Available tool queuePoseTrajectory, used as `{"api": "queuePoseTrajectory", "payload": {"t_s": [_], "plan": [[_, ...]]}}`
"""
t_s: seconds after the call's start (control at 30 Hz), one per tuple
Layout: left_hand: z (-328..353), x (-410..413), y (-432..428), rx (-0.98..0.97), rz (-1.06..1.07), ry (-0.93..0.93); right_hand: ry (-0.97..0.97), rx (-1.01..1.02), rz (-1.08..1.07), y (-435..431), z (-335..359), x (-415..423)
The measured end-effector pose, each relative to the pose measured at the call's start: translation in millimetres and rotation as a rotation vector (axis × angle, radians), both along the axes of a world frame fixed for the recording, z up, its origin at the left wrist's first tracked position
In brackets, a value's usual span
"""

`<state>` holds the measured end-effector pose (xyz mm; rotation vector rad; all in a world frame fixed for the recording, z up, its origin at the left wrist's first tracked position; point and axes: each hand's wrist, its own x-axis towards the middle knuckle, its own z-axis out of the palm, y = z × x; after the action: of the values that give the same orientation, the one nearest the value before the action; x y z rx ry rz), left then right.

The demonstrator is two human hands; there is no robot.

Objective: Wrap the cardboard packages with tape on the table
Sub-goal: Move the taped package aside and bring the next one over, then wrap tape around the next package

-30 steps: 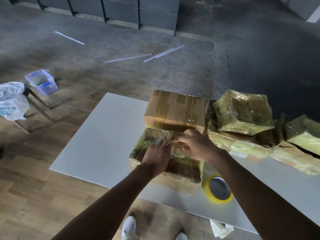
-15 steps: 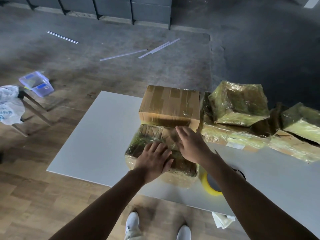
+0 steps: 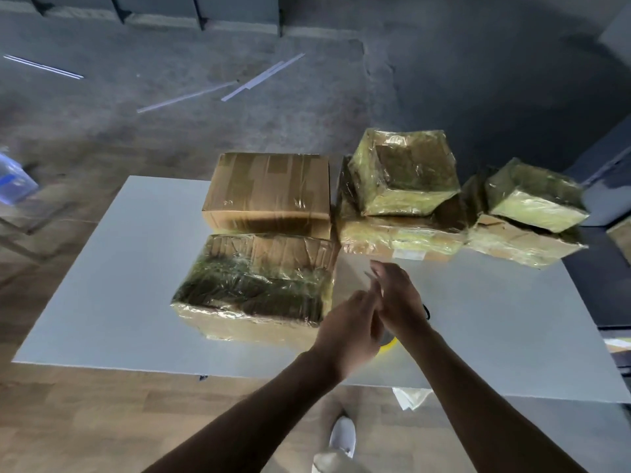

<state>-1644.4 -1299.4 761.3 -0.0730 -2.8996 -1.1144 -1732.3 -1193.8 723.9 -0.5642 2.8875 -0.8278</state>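
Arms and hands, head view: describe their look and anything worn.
Left forearm and right forearm are bare, no sleeves in view. The left hand and right hand wear no gloves; no watch, ring or bracelet shows, though blur softens them.

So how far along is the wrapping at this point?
Done: the near package and the stack on the right look glossy with tape all over. In hand: no package; the left hand and right hand meet above the table, with the yellow tape roll mostly hidden beneath them. Left: probably the brown box behind, where bare cardboard shows between strips.
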Motion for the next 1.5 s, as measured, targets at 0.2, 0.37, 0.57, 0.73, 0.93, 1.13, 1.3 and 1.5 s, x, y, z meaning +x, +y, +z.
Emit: {"api": "queuePoseTrajectory", "payload": {"t_s": [0.2, 0.37, 0.57, 0.73, 0.93, 1.13, 1.3, 1.5], "plan": [[-37.0, 4.9, 37.0, 0.099, 0.215, -0.255, -0.046, 0.161, 0.014, 29.6, -35.2, 10.5], [-52.5, 0.6, 37.0, -0.064, 0.225, -0.444, -0.152, 0.307, -0.099, 35.5, -54.6, 9.7], [-57.6, -2.5, 30.2, -0.042, 0.172, -0.552, -0.273, 0.451, -0.187, 32.6, -56.9, 1.4], [-48.2, -5.7, 26.5, -0.043, 0.177, -0.481, -0.257, 0.401, -0.216, 32.5, -48.3, -5.8], [5.9, -30.3, 14.4, 0.0, 0.252, -0.243, -0.142, 0.131, -0.36, 33.7, -1.9, -17.5], [39.7, -39.4, -19.9, 0.164, 0.332, -0.252, -0.044, -0.124, -0.37, 12.0, 47.9, -18.1], [49.7, -38.9, -51.4, 0.338, 0.398, -0.244, -0.001, -0.29, -0.288, -23.1, 76.9, -9.4], [60.5, -33.2, -96.0, 0.412, 0.473, -0.233, 0.002, -0.299, -0.206, -65.6, 89.7, -3.7]]}}
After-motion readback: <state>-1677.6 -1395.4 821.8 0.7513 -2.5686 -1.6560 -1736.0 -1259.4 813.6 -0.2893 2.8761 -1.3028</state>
